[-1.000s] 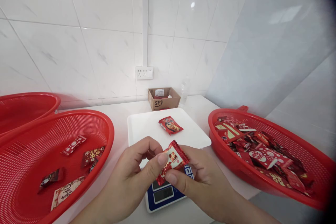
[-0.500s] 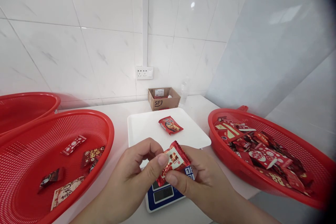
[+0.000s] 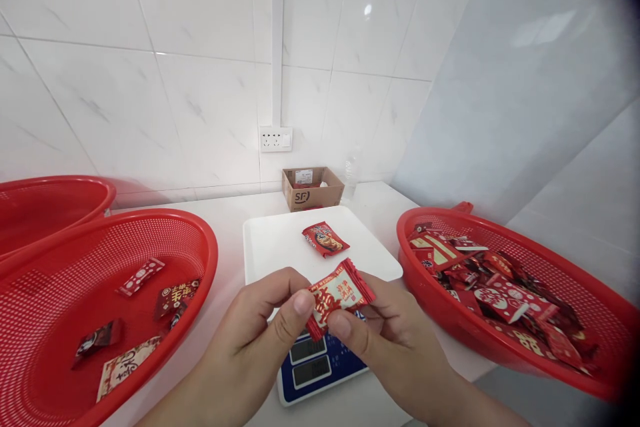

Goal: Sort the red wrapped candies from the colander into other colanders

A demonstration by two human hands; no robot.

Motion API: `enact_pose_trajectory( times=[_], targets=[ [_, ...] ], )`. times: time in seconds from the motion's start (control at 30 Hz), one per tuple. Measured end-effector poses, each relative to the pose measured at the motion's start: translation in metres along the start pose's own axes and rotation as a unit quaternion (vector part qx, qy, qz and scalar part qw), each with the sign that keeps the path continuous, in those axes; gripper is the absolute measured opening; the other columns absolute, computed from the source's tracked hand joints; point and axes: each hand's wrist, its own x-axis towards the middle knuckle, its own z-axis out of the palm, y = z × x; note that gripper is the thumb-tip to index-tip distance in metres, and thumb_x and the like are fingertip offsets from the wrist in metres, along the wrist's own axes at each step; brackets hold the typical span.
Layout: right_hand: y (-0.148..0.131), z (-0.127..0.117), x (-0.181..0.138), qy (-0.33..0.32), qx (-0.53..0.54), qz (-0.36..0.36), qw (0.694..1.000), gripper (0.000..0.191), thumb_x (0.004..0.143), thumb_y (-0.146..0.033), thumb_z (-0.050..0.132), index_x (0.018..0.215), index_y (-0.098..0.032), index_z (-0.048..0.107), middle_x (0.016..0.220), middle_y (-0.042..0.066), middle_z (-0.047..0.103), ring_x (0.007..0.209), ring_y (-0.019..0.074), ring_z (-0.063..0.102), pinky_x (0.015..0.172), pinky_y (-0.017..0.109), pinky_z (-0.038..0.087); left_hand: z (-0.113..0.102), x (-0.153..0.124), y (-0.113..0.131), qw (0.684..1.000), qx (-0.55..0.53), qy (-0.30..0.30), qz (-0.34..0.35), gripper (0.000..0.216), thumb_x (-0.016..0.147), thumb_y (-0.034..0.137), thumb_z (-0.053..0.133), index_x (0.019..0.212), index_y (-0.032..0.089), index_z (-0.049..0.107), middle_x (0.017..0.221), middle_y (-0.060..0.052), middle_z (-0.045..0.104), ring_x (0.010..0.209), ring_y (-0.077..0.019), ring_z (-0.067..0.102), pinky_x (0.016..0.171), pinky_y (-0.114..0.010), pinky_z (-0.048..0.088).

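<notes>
Between my two hands is a small red and cream wrapped candy point(image 3: 345, 287) with crimped ends. My left hand point(image 3: 273, 327) pinches its left edge between thumb and fingers. The thumb of my right hand point(image 3: 390, 340) presses on its lower right part, with fingers behind it. Both hands are above the front of a digital scale point(image 3: 320, 390), partly covering its blue panel and displays. Another red packet point(image 3: 325, 239) lies on the scale's white plate point(image 3: 273, 233), just beyond the candy.
A red basket point(image 3: 207, 240) at left holds several packets; another red basket point(image 3: 60, 183) stands behind it. At right, a red basket point(image 3: 407, 247) is heaped with wrapped sweets. Near the wall are a cardboard box point(image 3: 315, 197) and a clear bottle point(image 3: 351, 173).
The candy has been turned in my fingers, so more of its cream, printed face shows. Both hands have shifted only slightly. The packet on the scale has stayed put.
</notes>
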Motion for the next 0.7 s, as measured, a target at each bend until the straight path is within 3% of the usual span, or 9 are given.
enact_pose_trajectory(
  times=[0.17,0.37,0.5,0.7],
  targets=[
    [-0.002,0.0,0.0,-0.019,0.036,0.017,0.999,0.03,0.087,-0.05,0.057,0.083,-0.021,0.059,0.069,-0.001,0.051,0.062,0.0129,0.043,0.057,0.025,0.037,0.0,-0.001,0.0,1.0,0.012,0.0,-0.003,0.034,0.096,0.044,0.042,0.075,0.02,0.053,0.071,0.002,0.05,0.069,-0.0132,0.045,0.064,-0.024,0.039],
    [-0.005,-0.001,0.004,-0.071,0.092,0.047,0.992,0.048,0.082,-0.063,0.056,0.068,-0.02,0.045,0.06,-0.005,0.037,0.054,0.0089,0.029,0.048,0.023,0.025,0.001,0.0,0.006,0.996,0.074,-0.042,-0.01,0.038,0.096,0.046,0.039,0.072,0.02,0.052,0.069,0.002,0.049,0.064,-0.0133,0.044,0.059,-0.025,0.038],
    [0.0,0.002,0.006,-0.05,0.075,0.054,0.994,0.048,0.086,-0.061,0.051,0.063,-0.02,0.042,0.055,-0.007,0.03,0.05,0.0078,0.024,0.045,0.023,0.019,0.002,-0.002,0.006,0.994,0.09,-0.051,-0.015,0.038,0.096,0.047,0.037,0.07,0.021,0.047,0.068,0.002,0.046,0.064,-0.0132,0.042,0.059,-0.025,0.037],
    [0.006,0.003,0.013,-0.014,0.058,0.046,0.997,0.044,0.084,-0.051,0.061,0.06,-0.021,0.039,0.052,-0.008,0.03,0.047,0.0071,0.025,0.042,0.023,0.019,0.002,0.005,0.001,0.994,0.103,-0.034,-0.025,0.039,0.095,0.047,0.037,0.069,0.02,0.046,0.066,0.004,0.043,0.063,-0.0123,0.039,0.057,-0.024,0.035]
  ],
)
